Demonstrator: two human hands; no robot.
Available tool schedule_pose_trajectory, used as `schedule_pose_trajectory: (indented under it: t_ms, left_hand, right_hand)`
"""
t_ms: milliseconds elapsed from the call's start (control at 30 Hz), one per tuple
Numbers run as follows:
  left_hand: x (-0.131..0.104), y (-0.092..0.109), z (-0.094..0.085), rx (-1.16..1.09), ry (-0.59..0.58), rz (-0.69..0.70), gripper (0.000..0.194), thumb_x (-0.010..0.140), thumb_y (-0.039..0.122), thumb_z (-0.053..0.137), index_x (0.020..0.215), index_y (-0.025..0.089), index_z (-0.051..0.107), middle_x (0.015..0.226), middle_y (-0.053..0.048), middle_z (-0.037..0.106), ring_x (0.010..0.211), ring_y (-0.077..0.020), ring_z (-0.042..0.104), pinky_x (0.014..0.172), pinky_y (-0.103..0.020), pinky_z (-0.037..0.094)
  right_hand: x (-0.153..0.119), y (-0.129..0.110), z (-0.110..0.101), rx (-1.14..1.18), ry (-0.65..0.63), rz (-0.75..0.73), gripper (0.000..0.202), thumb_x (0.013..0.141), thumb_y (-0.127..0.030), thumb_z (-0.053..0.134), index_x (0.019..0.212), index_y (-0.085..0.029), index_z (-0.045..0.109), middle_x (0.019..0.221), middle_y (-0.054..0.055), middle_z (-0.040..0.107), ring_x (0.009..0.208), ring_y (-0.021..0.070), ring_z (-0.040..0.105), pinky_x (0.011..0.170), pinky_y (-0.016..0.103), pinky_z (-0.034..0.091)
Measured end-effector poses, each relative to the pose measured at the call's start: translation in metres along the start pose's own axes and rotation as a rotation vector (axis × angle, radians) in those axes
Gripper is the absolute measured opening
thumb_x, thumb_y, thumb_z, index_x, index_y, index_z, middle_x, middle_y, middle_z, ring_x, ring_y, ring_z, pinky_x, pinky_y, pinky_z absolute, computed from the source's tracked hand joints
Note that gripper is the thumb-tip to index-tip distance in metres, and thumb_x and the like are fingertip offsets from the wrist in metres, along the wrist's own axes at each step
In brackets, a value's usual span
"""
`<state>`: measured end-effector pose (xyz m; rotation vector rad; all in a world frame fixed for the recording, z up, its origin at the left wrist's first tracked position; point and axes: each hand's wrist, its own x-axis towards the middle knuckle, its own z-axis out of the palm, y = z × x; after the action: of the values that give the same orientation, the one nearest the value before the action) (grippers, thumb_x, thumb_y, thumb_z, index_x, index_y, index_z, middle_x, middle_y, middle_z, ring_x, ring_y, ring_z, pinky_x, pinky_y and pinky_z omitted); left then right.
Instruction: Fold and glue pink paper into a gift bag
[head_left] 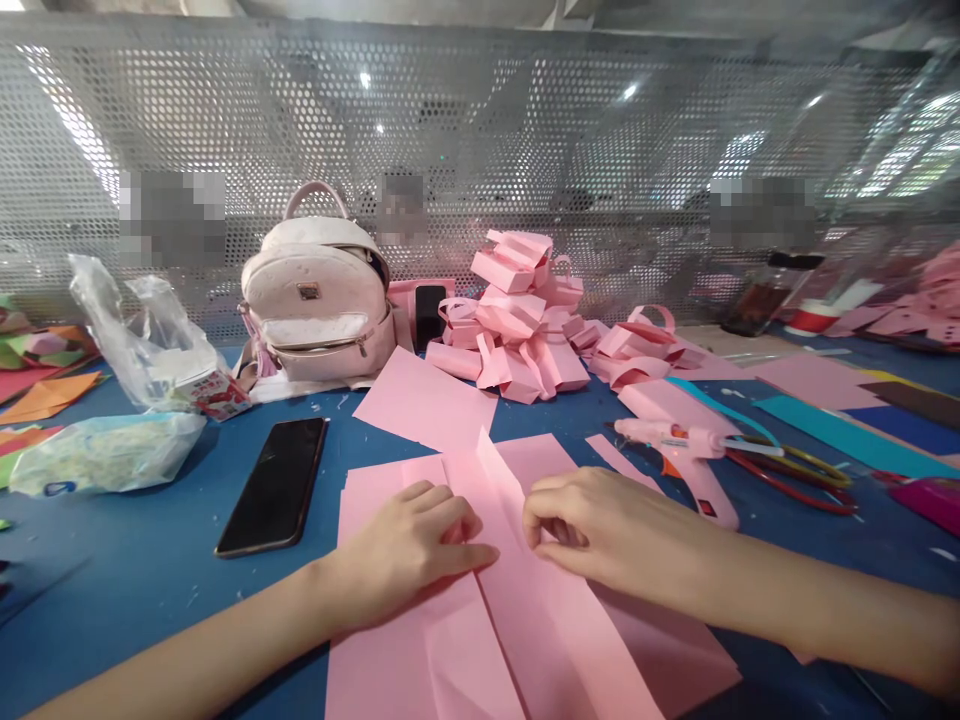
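Observation:
A creased sheet of pink paper lies before me on a stack of pink sheets, with one folded flap standing up. My left hand rests on its left part, fingers curled and thumb pressed along the crease. On the other side, my right hand is closed, with fingertips and thumb at the raised flap's edge. The exact contact under both sets of curled fingers is partly hidden. A loose pink sheet lies just beyond the stack.
Folded pink paper baskets are piled at the back beside a backpack. To the right lie a pink glue gun and scissors. A black phone and a plastic packet lie left. A perforated metal screen stands behind.

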<state>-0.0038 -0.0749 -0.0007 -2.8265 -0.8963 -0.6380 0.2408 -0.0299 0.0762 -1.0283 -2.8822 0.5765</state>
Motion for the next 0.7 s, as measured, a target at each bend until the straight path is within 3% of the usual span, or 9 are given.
schedule_pose_trajectory:
  t_ms: [133, 267, 367, 467, 567, 700]
  left_hand:
    - [0.002, 0.001, -0.002, 0.011, 0.004, 0.007, 0.022, 0.101, 0.021, 0.051, 0.120, 0.024, 0.063, 0.094, -0.004, 0.064, 0.080, -0.0178, 0.056, 0.069, -0.032, 0.042]
    - [0.002, 0.001, -0.003, 0.029, 0.009, 0.008, 0.023, 0.102, 0.017, 0.045, 0.117, 0.020, 0.062, 0.090, -0.005, 0.064, 0.077, -0.0184, 0.055, 0.068, -0.033, 0.044]
    - [0.001, 0.001, -0.002, 0.009, 0.028, -0.012, 0.022, 0.102, 0.015, 0.043, 0.109, 0.019, 0.062, 0.095, -0.007, 0.066, 0.079, -0.0190, 0.056, 0.069, -0.033, 0.045]
    - [-0.001, 0.002, -0.002, -0.014, 0.053, -0.106, 0.017, 0.101, 0.014, 0.043, 0.100, 0.016, 0.060, 0.092, -0.007, 0.065, 0.079, -0.0195, 0.056, 0.069, -0.033, 0.046]
    - [-0.001, 0.004, -0.004, 0.001, 0.075, -0.144, 0.016, 0.101, 0.016, 0.045, 0.109, 0.016, 0.058, 0.099, -0.009, 0.065, 0.085, -0.0207, 0.057, 0.075, -0.035, 0.048]
    - [0.001, 0.005, -0.004, 0.002, 0.056, -0.061, 0.018, 0.101, 0.019, 0.050, 0.116, 0.021, 0.060, 0.115, -0.006, 0.067, 0.097, -0.0211, 0.059, 0.084, -0.036, 0.046]
  right_hand:
    - [0.004, -0.008, -0.003, 0.033, -0.037, -0.038, 0.014, 0.083, -0.012, 0.057, 0.084, -0.021, 0.067, 0.086, 0.000, 0.071, 0.080, 0.0173, 0.064, 0.067, 0.026, 0.039]
    - [0.008, -0.012, -0.001, 0.135, -0.051, -0.098, 0.025, 0.095, -0.018, 0.048, 0.108, -0.026, 0.067, 0.108, 0.001, 0.074, 0.099, 0.0194, 0.067, 0.083, 0.029, 0.043]
    - [0.011, -0.010, 0.004, 0.157, -0.070, -0.052, 0.034, 0.087, -0.011, 0.052, 0.117, -0.025, 0.061, 0.101, 0.002, 0.073, 0.091, 0.0195, 0.067, 0.075, 0.027, 0.044]
    - [0.011, -0.007, 0.012, 0.277, -0.094, -0.023, 0.056, 0.075, -0.002, 0.055, 0.127, -0.024, 0.050, 0.091, -0.002, 0.071, 0.081, 0.0156, 0.065, 0.068, 0.023, 0.044]
    - [0.009, -0.003, 0.018, 0.368, -0.069, -0.013, 0.053, 0.072, -0.001, 0.056, 0.120, -0.023, 0.052, 0.096, -0.002, 0.069, 0.082, 0.0132, 0.062, 0.068, 0.021, 0.044]
    - [0.002, 0.005, 0.022, 0.410, -0.035, 0.040, 0.039, 0.073, -0.002, 0.056, 0.105, -0.023, 0.059, 0.096, -0.003, 0.068, 0.081, 0.0119, 0.061, 0.069, 0.021, 0.044]
